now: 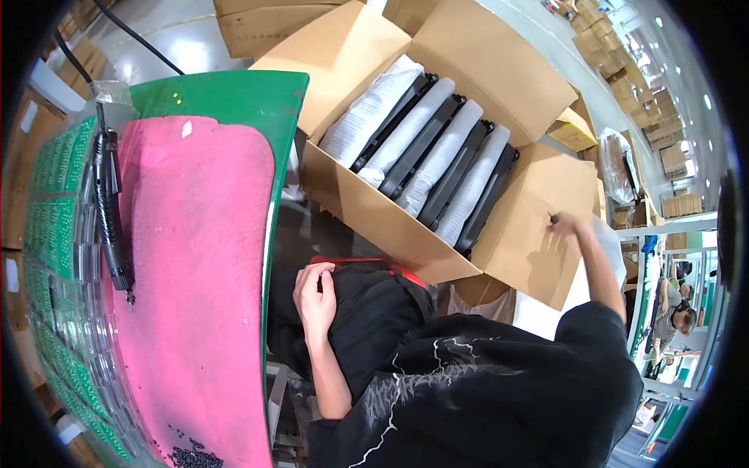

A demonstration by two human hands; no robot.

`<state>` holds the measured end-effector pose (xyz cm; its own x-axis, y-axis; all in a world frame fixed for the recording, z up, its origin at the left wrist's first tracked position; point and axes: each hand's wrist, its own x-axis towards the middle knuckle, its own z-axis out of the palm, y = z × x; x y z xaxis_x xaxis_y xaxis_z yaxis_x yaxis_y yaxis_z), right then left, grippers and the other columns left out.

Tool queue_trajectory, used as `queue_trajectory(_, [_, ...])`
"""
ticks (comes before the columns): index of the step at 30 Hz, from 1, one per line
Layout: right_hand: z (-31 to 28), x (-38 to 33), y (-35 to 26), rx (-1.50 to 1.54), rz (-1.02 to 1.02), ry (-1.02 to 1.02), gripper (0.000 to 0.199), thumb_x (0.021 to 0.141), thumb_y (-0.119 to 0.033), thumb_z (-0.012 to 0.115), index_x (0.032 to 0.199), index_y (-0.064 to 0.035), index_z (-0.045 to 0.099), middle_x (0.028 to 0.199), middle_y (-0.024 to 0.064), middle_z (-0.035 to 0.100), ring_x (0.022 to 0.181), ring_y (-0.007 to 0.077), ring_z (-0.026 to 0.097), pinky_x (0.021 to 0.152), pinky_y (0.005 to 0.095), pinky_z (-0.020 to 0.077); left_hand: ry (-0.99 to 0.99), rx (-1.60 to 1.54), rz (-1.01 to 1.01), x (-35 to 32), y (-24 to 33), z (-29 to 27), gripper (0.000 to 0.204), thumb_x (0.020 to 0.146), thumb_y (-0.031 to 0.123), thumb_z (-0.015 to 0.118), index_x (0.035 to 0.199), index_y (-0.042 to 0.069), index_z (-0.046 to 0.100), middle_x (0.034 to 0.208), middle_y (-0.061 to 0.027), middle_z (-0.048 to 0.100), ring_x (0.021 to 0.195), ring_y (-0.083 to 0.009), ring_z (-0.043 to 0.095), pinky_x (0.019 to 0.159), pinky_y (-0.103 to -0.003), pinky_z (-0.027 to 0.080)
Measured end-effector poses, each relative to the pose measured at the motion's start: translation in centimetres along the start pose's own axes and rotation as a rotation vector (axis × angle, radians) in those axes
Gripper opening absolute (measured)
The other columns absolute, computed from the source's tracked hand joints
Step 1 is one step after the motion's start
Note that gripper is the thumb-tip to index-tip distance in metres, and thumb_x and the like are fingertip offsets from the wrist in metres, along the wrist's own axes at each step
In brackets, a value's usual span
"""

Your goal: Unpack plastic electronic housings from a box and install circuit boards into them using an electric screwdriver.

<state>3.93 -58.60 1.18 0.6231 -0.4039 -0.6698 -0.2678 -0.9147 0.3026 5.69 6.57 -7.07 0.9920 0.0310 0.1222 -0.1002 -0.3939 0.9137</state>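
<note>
My left hand (316, 300) rests on the black cloth over my lap (374, 312), fingers loosely curled and holding nothing. My right hand (566, 228) reaches out to the right flap (538, 226) of a large open cardboard box (367, 214) and touches it. A small dark thing shows at its fingertips, and I cannot tell whether the hand grips it. The box holds a row of black trays (425, 144), standing on edge and alternating with white foam-wrapped pieces (367, 113).
A green table (234, 97) with a pink mat (195, 257) lies to my left. A black electric screwdriver (109, 210) lies beside clear trays of green circuit boards (51, 234). Small black screws (191, 454) lie on the mat's near end. More cartons (265, 23) stand behind, and another person (675, 312) works at far right.
</note>
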Motion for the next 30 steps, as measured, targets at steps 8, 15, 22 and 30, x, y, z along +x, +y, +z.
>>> queue_trajectory(8, [10.1,0.1,-8.9,1.079,0.137,0.317,0.048,0.094,-0.046,0.059,0.123,-0.0075,0.057,0.098,-0.0008,0.057,0.085,0.015,0.051,0.077,0.0313,0.0453,-0.018,0.063,0.01,0.3,0.6,0.6,0.009,0.086,0.003,0.06,0.092,0.003,0.066,0.09,-0.0099,0.067,0.087,-0.0291,0.063,0.081,-0.037,0.049])
queue_trajectory(15, [-4.3,-9.6,-36.7,1.287,-1.269,-0.069,0.069,0.099,-0.052,0.046,0.148,-0.0067,0.03,0.14,0.0079,0.048,0.117,0.018,0.052,0.094,0.0344,0.044,-0.243,-0.568,-0.165,1.1,9.0,2.5,0.036,0.09,0.002,0.061,0.125,0.001,0.053,0.096,-0.0079,0.066,0.086,-0.0164,0.065,0.081,-0.03,0.053])
queue_trajectory(22, [-9.8,-16.2,-45.7,0.912,-1.602,-0.771,0.125,0.059,-0.057,0.087,0.152,-0.0089,0.018,0.148,0.0146,0.036,0.137,0.0259,0.035,0.109,0.0436,0.0361,0.023,-0.81,-0.172,-4.1,11.7,-2.3,0.036,0.088,-0.01,0.062,0.121,-0.003,0.052,0.104,-0.0142,0.067,0.095,-0.0172,0.067,0.08,-0.029,0.054])
queue_trajectory(30, [-6.9,19.1,-35.4,0.437,-0.76,0.937,0.061,0.079,0.002,0.063,0.136,0.0048,0.042,0.131,0.0249,0.051,0.123,0.0397,0.048,0.107,0.0437,0.0358,1.286,0.218,-0.047,-16.6,16.7,-18.8,0.03,0.081,-0.012,0.058,0.107,0.0,0.049,0.109,-0.0136,0.059,0.095,-0.019,0.06,0.087,-0.032,0.049])
